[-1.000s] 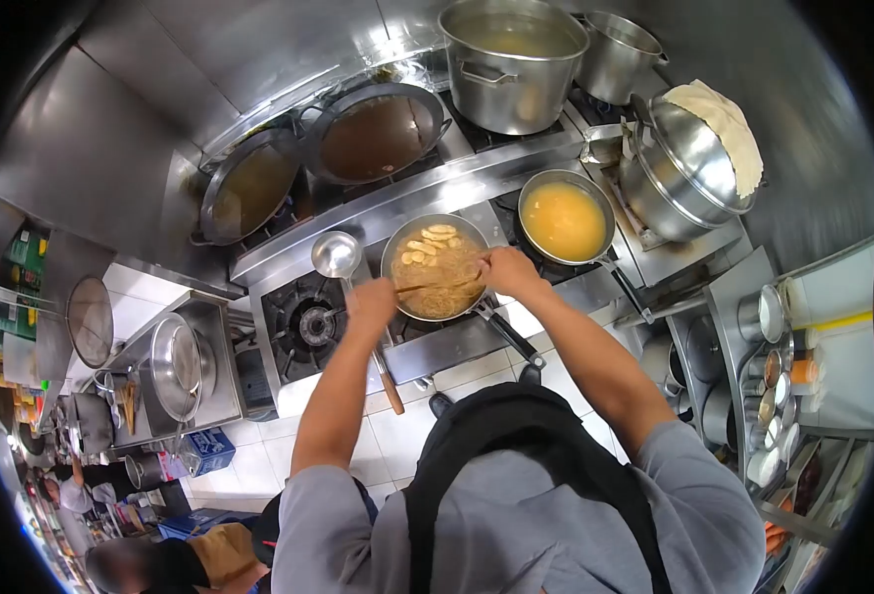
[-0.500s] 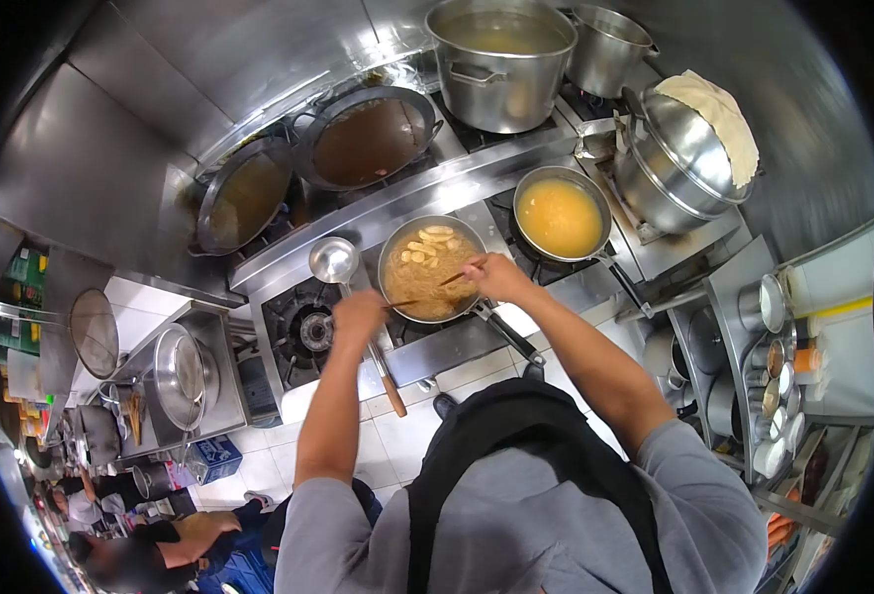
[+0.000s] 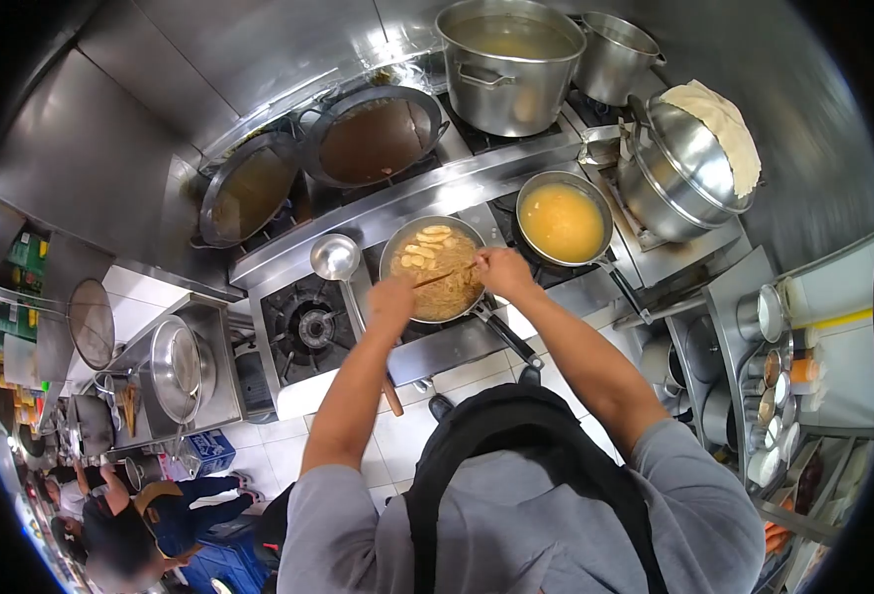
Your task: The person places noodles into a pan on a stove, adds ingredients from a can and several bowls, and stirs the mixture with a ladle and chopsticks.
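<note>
A frying pan (image 3: 394,243) on the stove holds brown, thin noodles (image 3: 447,302) in liquid, with several pale yellow slices (image 3: 425,247) on the far side. My left hand (image 3: 393,302) is closed over the pan's left edge and my right hand (image 3: 502,271) over its right edge. Thin wooden chopsticks (image 3: 447,276) run between them across the noodles, and both hands grip them. Whether each hand has its own stick is hard to make out. Left of the pan, a long ladle (image 3: 335,257) with a wooden handle rests on the stove.
A second pan (image 3: 564,220) of yellow-orange liquid stands to the right. Two dark woks (image 3: 373,139), a large stockpot (image 3: 509,94) and a domed steel pot (image 3: 675,178) line the back. A bare burner (image 3: 310,329) sits left. Co-workers (image 3: 130,535) stand at lower left.
My left hand has moved right and slightly up, closer to my right hand. My right hand has shifted slightly right. The chopsticks now line up across the noodles. A co-worker at lower left has shifted.
</note>
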Action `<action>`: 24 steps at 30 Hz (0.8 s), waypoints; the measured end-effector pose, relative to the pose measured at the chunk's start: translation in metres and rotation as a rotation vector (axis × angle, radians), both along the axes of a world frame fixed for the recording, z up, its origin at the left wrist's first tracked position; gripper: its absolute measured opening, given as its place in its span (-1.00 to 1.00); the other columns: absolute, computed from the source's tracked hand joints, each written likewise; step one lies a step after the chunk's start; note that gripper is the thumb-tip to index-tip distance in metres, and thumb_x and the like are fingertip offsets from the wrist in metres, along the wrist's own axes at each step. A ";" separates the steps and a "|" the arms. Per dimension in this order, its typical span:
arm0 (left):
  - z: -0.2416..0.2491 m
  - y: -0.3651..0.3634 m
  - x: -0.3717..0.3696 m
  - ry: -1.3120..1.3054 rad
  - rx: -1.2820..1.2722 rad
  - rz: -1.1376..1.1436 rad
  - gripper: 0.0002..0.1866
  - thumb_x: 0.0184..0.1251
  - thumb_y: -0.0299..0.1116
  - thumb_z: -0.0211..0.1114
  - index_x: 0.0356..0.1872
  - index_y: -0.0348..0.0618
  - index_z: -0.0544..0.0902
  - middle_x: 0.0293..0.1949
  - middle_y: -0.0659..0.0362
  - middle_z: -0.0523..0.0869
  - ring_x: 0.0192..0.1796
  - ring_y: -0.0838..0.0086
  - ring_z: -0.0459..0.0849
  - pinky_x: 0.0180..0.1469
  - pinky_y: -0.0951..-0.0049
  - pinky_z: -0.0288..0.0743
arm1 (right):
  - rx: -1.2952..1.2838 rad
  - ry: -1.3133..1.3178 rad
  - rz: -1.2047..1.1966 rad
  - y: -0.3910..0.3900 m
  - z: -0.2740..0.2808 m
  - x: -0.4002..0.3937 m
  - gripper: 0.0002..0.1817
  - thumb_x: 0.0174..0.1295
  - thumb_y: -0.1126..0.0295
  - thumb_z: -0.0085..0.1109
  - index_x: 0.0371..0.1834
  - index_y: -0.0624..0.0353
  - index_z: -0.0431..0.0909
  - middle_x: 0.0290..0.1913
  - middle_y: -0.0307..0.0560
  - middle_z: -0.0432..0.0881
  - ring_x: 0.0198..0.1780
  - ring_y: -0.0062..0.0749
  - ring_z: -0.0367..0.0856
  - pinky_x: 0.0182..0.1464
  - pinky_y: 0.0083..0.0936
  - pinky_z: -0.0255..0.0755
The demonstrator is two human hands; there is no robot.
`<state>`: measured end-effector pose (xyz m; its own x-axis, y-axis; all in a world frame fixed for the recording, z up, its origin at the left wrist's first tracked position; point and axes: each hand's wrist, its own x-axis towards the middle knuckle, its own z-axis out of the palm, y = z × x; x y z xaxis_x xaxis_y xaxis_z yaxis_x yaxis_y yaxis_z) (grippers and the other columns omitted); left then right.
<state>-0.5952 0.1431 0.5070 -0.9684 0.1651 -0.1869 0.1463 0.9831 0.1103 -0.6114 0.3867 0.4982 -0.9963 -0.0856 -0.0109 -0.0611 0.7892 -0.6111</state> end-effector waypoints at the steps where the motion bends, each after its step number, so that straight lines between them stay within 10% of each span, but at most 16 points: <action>1: 0.009 -0.021 -0.002 -0.070 -0.062 0.106 -0.70 0.19 -0.33 0.24 -0.06 0.15 0.79 -0.19 0.00 0.79 -0.08 0.09 0.76 -0.02 0.09 0.62 | -0.017 -0.005 -0.029 0.010 0.005 -0.001 -0.76 0.33 0.24 0.13 -0.14 0.06 0.73 -0.28 0.11 0.73 -0.20 0.05 0.71 -0.10 -0.15 0.56; 8: 0.029 0.001 0.021 0.068 0.051 -0.041 -0.79 0.23 -0.32 0.22 -0.28 -0.13 0.78 -0.27 -0.06 0.79 -0.14 0.09 0.79 -0.14 0.13 0.66 | -0.333 0.036 0.070 -0.003 -0.014 -0.001 -0.74 0.34 0.21 0.14 -0.09 0.07 0.72 -0.23 0.12 0.74 -0.16 0.03 0.72 -0.04 -0.21 0.57; 16: 0.035 -0.059 -0.008 -0.106 -0.125 0.151 -0.80 0.19 -0.33 0.25 -0.27 -0.16 0.78 -0.23 -0.12 0.78 -0.12 0.09 0.79 -0.08 0.07 0.64 | -0.001 -0.110 0.067 0.010 0.022 -0.001 -0.74 0.35 0.22 0.10 -0.08 0.01 0.73 -0.17 0.07 0.74 -0.10 0.05 0.70 -0.01 -0.19 0.56; 19: 0.037 0.003 0.000 -0.090 -0.078 0.075 -0.78 0.21 -0.33 0.24 -0.25 -0.18 0.78 -0.22 -0.10 0.78 -0.11 0.08 0.79 -0.05 0.11 0.64 | -0.321 -0.096 0.149 -0.007 -0.005 -0.001 -0.74 0.34 0.23 0.10 -0.06 -0.01 0.73 -0.17 0.06 0.74 -0.10 0.05 0.70 -0.01 -0.18 0.56; 24: 0.022 -0.013 0.009 -0.044 -0.044 0.076 -0.78 0.23 -0.32 0.23 -0.26 -0.17 0.78 -0.24 -0.08 0.79 -0.12 0.07 0.79 -0.08 0.10 0.65 | 0.092 -0.098 0.137 0.008 0.024 0.003 -0.73 0.34 0.20 0.10 -0.06 0.01 0.73 -0.18 0.08 0.74 -0.13 0.06 0.70 -0.01 -0.18 0.56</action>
